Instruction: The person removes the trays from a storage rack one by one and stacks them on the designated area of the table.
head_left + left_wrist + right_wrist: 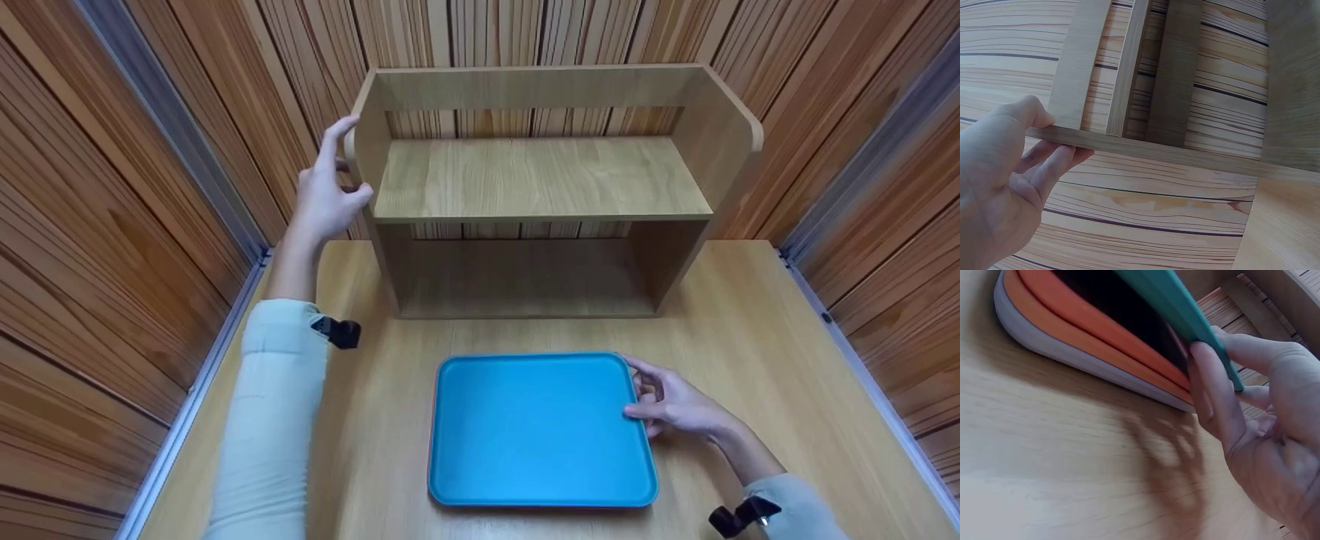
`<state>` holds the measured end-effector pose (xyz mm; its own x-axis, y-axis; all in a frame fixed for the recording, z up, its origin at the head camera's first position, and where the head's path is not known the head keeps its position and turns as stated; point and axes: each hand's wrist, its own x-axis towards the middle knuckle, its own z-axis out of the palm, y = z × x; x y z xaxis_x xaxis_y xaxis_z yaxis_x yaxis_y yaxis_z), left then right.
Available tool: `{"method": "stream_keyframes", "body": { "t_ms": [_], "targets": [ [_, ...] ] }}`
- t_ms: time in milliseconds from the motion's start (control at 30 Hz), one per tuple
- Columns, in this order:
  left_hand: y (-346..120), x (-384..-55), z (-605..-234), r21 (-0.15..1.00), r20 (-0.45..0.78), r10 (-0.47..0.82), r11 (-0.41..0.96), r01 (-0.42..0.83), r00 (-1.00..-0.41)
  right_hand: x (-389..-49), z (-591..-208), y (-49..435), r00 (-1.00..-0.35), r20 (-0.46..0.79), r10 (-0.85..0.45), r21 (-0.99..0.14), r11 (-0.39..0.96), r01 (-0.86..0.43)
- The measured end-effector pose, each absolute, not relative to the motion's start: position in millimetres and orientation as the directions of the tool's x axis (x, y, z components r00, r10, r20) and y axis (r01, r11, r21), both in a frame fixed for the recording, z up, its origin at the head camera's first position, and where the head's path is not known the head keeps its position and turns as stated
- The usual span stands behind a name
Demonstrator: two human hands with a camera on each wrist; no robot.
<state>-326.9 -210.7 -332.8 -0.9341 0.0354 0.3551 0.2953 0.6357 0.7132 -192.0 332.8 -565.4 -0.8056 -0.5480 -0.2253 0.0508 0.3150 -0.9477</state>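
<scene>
A blue tray (536,427) tops a stack on the table, its right edge pinched by my right hand (675,401), thumb above and fingers beneath. In the right wrist view, that tray's teal-looking edge (1185,312) is raised at an angle, with a dark gap under it. Below lie two orange trays (1081,318) and a pale lavender tray (1022,334). My left hand (328,196) grips the left side panel of a two-level wooden shelf (540,180). The left wrist view shows the thumb on one face of the panel (1174,153) and fingers on the other.
The shelf stands upright at the back of the wooden table (390,420), with the tray stack in front of it. Wood-grain walls (97,225) rise left, right and behind. Metal rails (202,375) run along the table's sides.
</scene>
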Motion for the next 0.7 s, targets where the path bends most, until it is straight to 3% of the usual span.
{"method": "stream_keyframes", "body": {
  "t_ms": [700],
  "targets": [
    [-203.9,-327.5,-345.7,0.740,0.443,-0.041,0.581,0.339,-0.896,-181.5,-558.0,330.4,-0.821,-0.209,-0.531,-0.887,0.456,-0.070]
  ]
}}
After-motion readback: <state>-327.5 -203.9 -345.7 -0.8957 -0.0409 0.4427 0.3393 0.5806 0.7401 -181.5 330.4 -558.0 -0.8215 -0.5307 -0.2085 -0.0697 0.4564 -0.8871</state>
